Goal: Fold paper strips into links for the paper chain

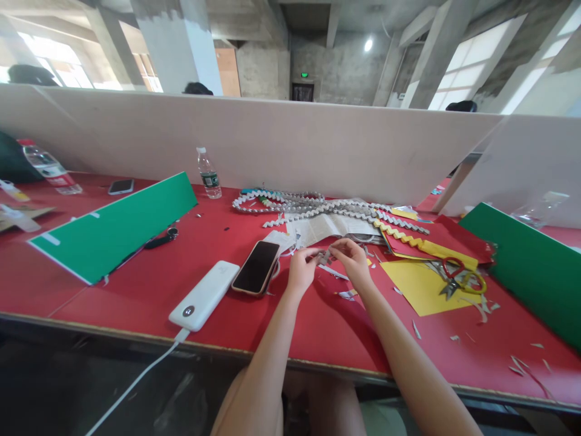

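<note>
My left hand (pixel 301 268) and my right hand (pixel 352 259) meet over the red table (pixel 136 284), both pinching a small folded strip of newspaper (pixel 324 256) between their fingertips. Just behind them lies a sheet of newspaper (pixel 329 227) and long zigzag-folded paper chains (pixel 290 201). A yellow zigzag chain (pixel 408 241) runs to the right. Scissors with red and yellow handles (pixel 458 275) rest on a yellow paper sheet (pixel 420 287) right of my right hand.
A phone (pixel 256 267) and a white power bank (pixel 204 295) with a cable lie left of my hands. Green boards (pixel 113 227) (pixel 531 266) flank the work spot. A water bottle (pixel 209 174) stands by the white partition (pixel 272 142). Paper scraps litter the right side.
</note>
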Available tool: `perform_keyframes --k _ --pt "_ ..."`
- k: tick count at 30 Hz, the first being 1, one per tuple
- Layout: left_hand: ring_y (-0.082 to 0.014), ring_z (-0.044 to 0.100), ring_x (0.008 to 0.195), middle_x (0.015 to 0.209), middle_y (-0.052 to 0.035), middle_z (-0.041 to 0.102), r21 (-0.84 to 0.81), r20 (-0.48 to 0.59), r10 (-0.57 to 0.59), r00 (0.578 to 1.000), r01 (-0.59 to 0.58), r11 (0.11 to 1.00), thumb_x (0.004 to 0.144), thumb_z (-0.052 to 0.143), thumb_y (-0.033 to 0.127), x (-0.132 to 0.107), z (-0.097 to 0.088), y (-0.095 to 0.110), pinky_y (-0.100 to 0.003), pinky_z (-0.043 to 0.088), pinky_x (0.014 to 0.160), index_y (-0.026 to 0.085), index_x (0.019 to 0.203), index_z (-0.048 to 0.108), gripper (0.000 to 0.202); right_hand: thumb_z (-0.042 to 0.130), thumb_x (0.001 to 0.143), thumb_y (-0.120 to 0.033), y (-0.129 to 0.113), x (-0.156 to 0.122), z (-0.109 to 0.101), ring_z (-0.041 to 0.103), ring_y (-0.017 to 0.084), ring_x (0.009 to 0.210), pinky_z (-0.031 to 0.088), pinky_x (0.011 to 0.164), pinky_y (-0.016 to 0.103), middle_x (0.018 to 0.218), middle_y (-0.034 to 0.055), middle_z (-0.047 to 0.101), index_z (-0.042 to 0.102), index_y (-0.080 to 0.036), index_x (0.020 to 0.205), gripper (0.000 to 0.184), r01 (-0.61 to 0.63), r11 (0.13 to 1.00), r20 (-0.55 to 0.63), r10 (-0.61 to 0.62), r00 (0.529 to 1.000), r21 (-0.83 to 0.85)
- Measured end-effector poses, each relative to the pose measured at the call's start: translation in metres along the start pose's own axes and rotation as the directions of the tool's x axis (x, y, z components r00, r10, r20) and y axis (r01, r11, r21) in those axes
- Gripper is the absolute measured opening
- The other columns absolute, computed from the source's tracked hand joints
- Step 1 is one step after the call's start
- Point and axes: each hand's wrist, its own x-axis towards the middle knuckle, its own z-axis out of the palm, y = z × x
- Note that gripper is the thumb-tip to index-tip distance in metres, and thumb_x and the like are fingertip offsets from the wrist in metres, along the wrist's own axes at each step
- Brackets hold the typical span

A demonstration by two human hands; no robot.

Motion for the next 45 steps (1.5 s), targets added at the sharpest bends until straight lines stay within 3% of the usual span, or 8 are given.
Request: perform_keyframes --k 11,15,20,25,28,31,37,45 --pt "-0.0159 0.061 0.081 0.085 -0.0068 0.066 0.233 -0.031 0.096 0.995 -0.086 0.969 0.074 0.052 0.001 -0.004 0.004 0.004 -0.03 0.048 0.079 0.017 0.089 0.07 0.029 0.066 0.069 -0.029 0.004 0.001 -0.001 0.057 0.012 0.058 0.047 0.06 0.027 0.067 -0.0022 0.059 0.056 -0.02 0.075 0.015 0.018 0.998 -0.043 -0.015 0.999 0.068" --pt "-0.0169 0.06 0.082 0.086 -0.0072 0.065 0.276 -0.042 0.088 0.995 -0.073 0.958 0.074 0.052 0.002 -0.007 0.001 0.006 -0.032 0.047 0.079 0.018 0.085 0.071 0.027 0.067 0.068 -0.03 0.01 0.009 -0.016 0.056 0.01 0.059 0.047 0.062 0.026 0.07 -0.0033 0.056 0.056 -0.02 0.078 0.018 0.095 0.981 -0.267 -0.047 0.963 0.172" --pt "-0.0156 0.062 0.076 0.087 -0.0063 0.068 -0.023 -0.116 -0.019 0.993 0.016 1.0 0.076 0.053 0.011 -0.008 -0.006 0.011 -0.027 0.049 0.069 0.016 0.092 0.067 0.022 0.063 0.071 -0.035 0.012 0.013 -0.027 0.059 0.015 0.069 0.048 0.068 0.031 0.081 0.0014 0.059 0.058 -0.02 0.086 0.021 0.14 0.99 -0.481 -0.107 0.87 0.034" --pt "-0.0138 0.062 0.068 0.077 -0.0038 0.069 -0.242 -0.131 -0.159 0.979 0.124 0.962 0.072 0.057 0.014 -0.008 -0.008 0.014 -0.023 0.048 0.061 0.014 0.089 0.067 0.02 0.062 0.072 -0.038 0.005 0.005 -0.014 0.046 0.027 0.115 0.038 0.094 0.041 0.12 0.0104 0.054 0.067 -0.022 0.091 0.026 0.15 0.934 -0.261 -0.241 0.935 -0.323" --pt "-0.0136 0.062 0.069 0.078 -0.0042 0.069 -0.276 -0.128 -0.164 0.978 0.124 0.953 0.07 0.058 0.016 -0.008 -0.007 0.014 -0.024 0.049 0.066 0.015 0.088 0.067 0.02 0.054 0.078 -0.044 0.001 0.002 -0.006 0.056 0.024 0.102 0.042 0.091 0.04 0.104 0.0081 0.065 0.066 -0.023 0.097 0.031 0.099 0.977 0.029 -0.095 0.995 -0.186" --pt "-0.0137 0.062 0.071 0.082 -0.0053 0.069 -0.289 -0.1 -0.185 0.978 0.15 0.946 0.071 0.057 0.015 -0.009 -0.005 0.014 -0.025 0.049 0.067 0.014 0.089 0.067 0.021 0.059 0.076 -0.044 -0.002 0.0 -0.003 0.062 0.022 0.087 0.047 0.081 0.037 0.091 0.0053 0.069 0.065 -0.022 0.1 0.034 0.036 0.994 0.27 -0.007 0.963 -0.102" --pt "-0.0159 0.062 0.085 0.088 -0.0062 0.068 -0.337 -0.028 -0.218 0.976 0.196 0.921 0.066 0.065 0.017 -0.01 -0.004 0.014 -0.029 0.046 0.082 0.014 0.09 0.067 0.025 0.064 0.073 -0.039 0.003 -0.001 -0.002 0.062 0.02 0.079 0.048 0.075 0.034 0.087 0.0056 0.068 0.066 -0.019 0.088 0.025 0.078 0.984 0.26 -0.034 0.965 -0.162" --pt "-0.0165 0.062 0.084 0.086 -0.0068 0.067 -0.367 -0.118 -0.243 0.963 0.185 0.912 0.068 0.062 0.017 -0.004 -0.003 0.004 -0.028 0.048 0.078 0.013 0.09 0.064 0.022 0.071 0.066 -0.036 0.012 -0.002 0.003 0.061 0.018 0.075 0.048 0.071 0.031 0.082 0.004 0.067 0.064 -0.019 0.086 0.028 0.06 0.99 0.281 -0.023 0.96 -0.125"
